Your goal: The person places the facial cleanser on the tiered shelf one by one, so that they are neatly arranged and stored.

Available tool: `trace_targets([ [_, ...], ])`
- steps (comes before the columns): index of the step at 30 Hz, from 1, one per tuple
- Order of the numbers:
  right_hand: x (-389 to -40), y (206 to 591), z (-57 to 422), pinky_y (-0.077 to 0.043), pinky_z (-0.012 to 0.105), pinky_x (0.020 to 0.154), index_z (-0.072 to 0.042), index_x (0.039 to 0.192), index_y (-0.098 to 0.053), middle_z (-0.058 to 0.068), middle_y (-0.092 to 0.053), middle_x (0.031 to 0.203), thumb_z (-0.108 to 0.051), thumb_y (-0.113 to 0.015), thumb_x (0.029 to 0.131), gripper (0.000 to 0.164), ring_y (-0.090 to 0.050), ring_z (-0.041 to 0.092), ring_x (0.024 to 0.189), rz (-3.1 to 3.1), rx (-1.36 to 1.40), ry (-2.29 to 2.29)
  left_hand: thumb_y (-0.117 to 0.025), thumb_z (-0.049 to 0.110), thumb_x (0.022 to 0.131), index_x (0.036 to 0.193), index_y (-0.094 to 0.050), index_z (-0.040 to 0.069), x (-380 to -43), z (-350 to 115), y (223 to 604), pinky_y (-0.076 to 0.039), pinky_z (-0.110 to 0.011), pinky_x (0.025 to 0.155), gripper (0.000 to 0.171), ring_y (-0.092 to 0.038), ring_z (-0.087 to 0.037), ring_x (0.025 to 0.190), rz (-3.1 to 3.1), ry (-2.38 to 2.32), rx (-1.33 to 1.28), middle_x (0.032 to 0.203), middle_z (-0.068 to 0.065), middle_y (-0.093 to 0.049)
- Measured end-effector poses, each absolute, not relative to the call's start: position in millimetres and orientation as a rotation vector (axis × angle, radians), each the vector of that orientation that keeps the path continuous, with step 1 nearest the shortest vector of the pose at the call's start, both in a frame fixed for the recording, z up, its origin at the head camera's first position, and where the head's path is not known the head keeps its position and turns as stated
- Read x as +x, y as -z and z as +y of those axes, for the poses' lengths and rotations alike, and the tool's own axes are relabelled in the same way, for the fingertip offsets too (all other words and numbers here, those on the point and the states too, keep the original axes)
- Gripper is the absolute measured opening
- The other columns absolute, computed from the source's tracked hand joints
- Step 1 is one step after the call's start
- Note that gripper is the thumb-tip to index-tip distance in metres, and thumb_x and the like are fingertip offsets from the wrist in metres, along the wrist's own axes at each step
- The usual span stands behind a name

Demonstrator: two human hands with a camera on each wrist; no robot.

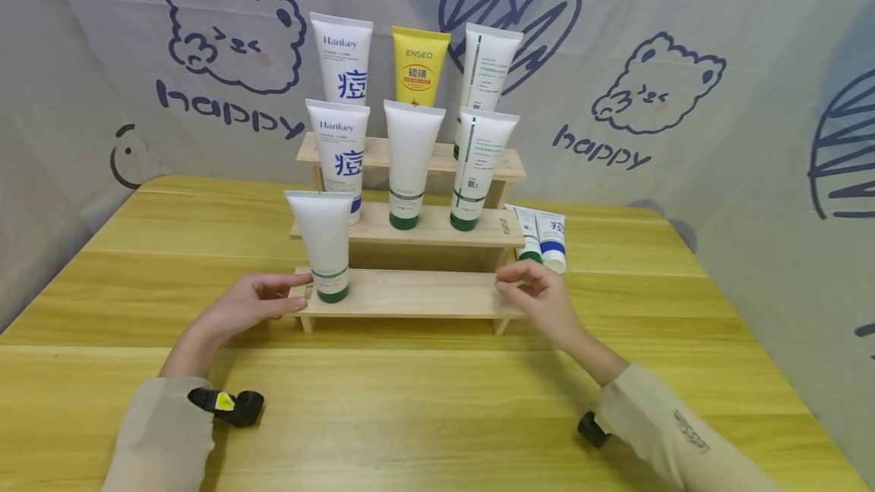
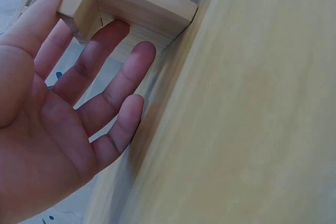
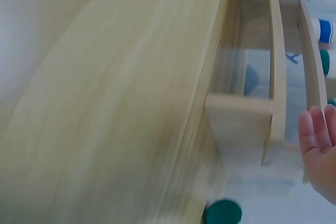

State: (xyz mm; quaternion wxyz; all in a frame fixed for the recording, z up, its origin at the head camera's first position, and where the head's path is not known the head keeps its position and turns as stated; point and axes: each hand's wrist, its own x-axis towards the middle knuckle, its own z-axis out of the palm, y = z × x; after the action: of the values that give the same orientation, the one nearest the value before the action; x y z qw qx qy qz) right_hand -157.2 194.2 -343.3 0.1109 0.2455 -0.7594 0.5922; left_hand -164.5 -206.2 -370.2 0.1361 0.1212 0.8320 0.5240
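A three-step wooden display rack (image 1: 417,293) stands on the table. My left hand (image 1: 256,298) holds the left end of its lowest step between thumb and index finger; in the left wrist view, the other fingers of that hand (image 2: 73,114) spread below the board. Right beside these fingertips, a white tube with a green cap (image 1: 321,238) stands cap down on that step. My right hand (image 1: 540,298) is at the step's right end, thumb and index fingertips close together with no tube between them. The right wrist view has its fingers (image 3: 317,129) fairly straight beside the rack.
On the middle step stand a blue-lettered tube (image 1: 339,135) and two white green-capped tubes (image 1: 413,154). Behind them are another blue-lettered tube (image 1: 342,52), a yellow tube (image 1: 420,59) and a white tube (image 1: 488,63). Two tubes (image 1: 552,238) lie right of the rack.
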Motion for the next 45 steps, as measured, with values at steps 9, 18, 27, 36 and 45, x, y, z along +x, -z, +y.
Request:
trace_targets([
  [9,-174,353,232,-0.046,0.018,0.061,0.016,0.089,-0.056,0.015,-0.059,0.082,0.014,-0.058,0.078,0.01,-0.056,0.007,0.075,-2.214,0.635,-1.664,-0.061,0.033,0.084,0.13,-0.046,0.004,-164,-206,370,-0.034,-0.05,0.087,0.056,-0.028,-0.042,0.121,2.417,-1.509,0.341,0.139,-0.022,-0.03],
  [18,-181,347,249,-0.047,0.017,0.059,0.017,0.086,-0.057,0.018,-0.059,0.08,0.012,-0.059,0.078,0.009,-0.055,0.005,0.07,-2.287,0.462,-1.556,-0.061,0.033,0.085,0.131,-0.046,0.005,-165,-206,370,-0.035,-0.049,0.086,0.056,-0.031,-0.041,0.119,2.421,-1.495,0.336,0.138,-0.023,-0.03],
  [27,-206,366,280,-0.042,0.014,0.061,0.011,0.093,-0.058,0.008,-0.06,0.084,-0.004,-0.064,0.081,0.02,-0.053,0.005,0.076,-2.424,0.294,-1.369,-0.062,0.035,0.083,0.13,-0.046,0.005,-166,-206,370,-0.038,-0.042,0.083,0.058,-0.033,-0.038,0.117,2.415,-1.499,0.312,0.138,-0.022,-0.031],
  [36,-224,360,295,-0.041,0.037,0.083,0.006,0.121,-0.049,0.029,-0.046,0.119,-0.015,-0.062,0.085,0.044,-0.045,0.036,0.105,-2.665,0.106,-1.363,-0.062,0.033,0.084,0.131,-0.046,0.006,-164,-205,368,-0.038,-0.034,0.075,0.056,-0.036,-0.033,0.109,2.422,-1.494,0.324,0.137,-0.023,-0.032],
  [45,-237,361,298,-0.038,0.047,0.088,0.0,0.134,-0.036,0.031,-0.031,0.131,-0.019,-0.061,0.085,0.058,-0.035,0.041,0.115,-2.747,-0.008,-1.54,-0.061,0.032,0.085,0.13,-0.046,0.004,-164,-206,369,-0.037,-0.036,0.078,0.056,-0.034,-0.037,0.115,2.413,-1.509,0.331,0.138,-0.022,-0.032],
])
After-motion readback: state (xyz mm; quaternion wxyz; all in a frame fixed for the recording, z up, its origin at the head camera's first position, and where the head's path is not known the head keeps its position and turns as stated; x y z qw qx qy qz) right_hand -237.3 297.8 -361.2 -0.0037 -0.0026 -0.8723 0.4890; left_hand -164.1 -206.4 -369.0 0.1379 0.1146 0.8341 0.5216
